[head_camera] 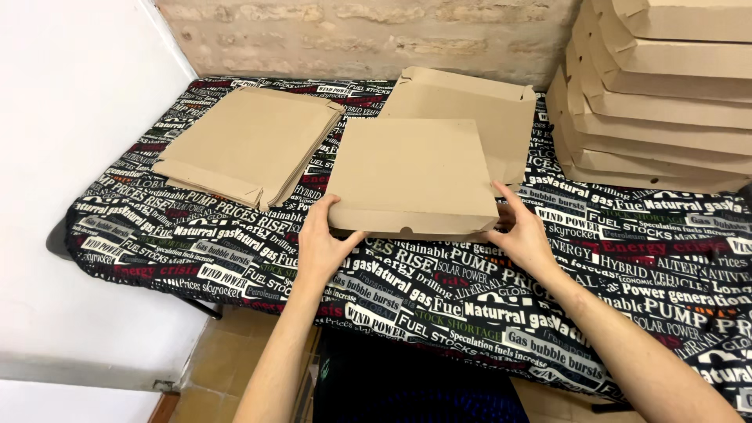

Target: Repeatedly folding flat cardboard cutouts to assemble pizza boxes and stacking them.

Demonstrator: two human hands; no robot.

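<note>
Holding a closed, flat cardboard box [413, 176] at its near corners w/ both hands: left hand [323, 244] has thumb hooked up on the front-left corner, fingers seemingly tucked under, out of view; right hand [523, 233] has fingers pressed along the front-right corner and side wall. So each grip is closed on the box, not wrapped round it, more a pinch and press at the edge. Box sits on the table [470, 298], which is covered w/ a black printed cloth, roughly mid-table, near edge towards the person. Behind it, touching or partly under, lies another piece of cardboard w/ raised flaps [478, 98]. To the left, well apart, a stack of unfolded flat blanks [247, 145]; at the far right, a tall pile of finished boxes [658, 86] against the brick wall. Judging by this, the step in hand looks like finishing the fold, i.e. seating the front flap. A next move would prob. call for even pressure on both corners so the lid stays square and the tabs don't pop.
</note>
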